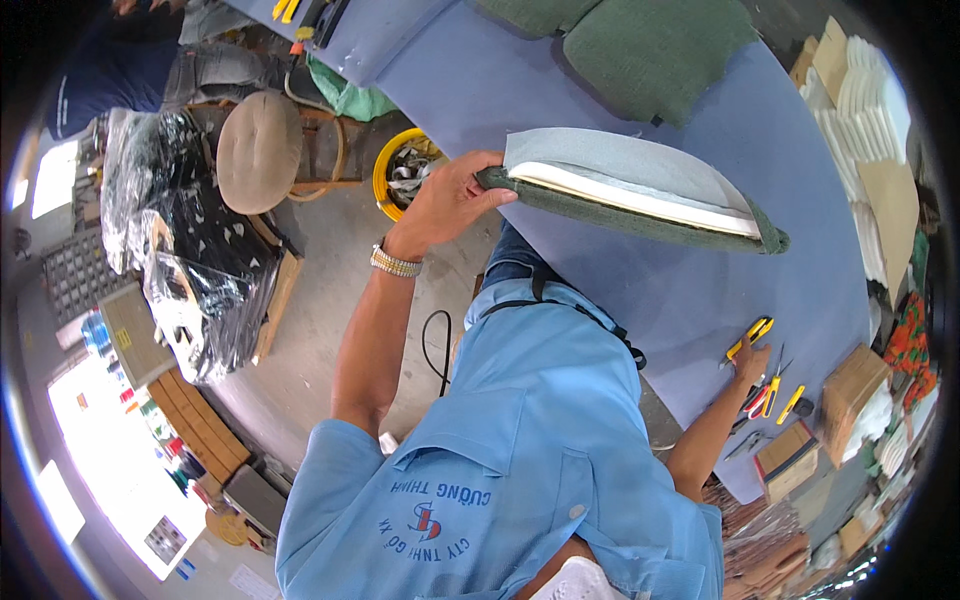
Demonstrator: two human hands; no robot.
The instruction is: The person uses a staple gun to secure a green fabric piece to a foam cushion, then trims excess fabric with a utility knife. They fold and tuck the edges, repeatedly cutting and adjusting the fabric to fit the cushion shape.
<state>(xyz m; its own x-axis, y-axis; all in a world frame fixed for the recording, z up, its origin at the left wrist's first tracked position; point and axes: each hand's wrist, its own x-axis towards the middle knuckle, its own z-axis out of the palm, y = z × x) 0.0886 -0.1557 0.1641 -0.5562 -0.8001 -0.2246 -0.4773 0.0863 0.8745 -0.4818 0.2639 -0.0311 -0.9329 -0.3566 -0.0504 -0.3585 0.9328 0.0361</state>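
Observation:
My left hand [450, 200] is closed on the left end of a seat pad [640, 215], thumb on top, and holds it tilted up over the blue-covered table. Dark green fabric wraps the pad's lower side, with white foam and a thin board edge showing along its open side. A pale grey lining sheet [620, 160] stands up along that side. At the table's right, my right hand [750, 363] is closed around a yellow and black utility knife [752, 338]. Beside it lie yellow-handled pliers [771, 396] and another yellow cutter [791, 404].
Green upholstered pieces [660, 55] lie at the table's far side. A yellow bucket [381, 180] of scraps and a round beige cushion [259, 152] stand left. Another person [115, 70] is far left. White foam stacks [868, 110] and a cardboard box [850, 395] border the right.

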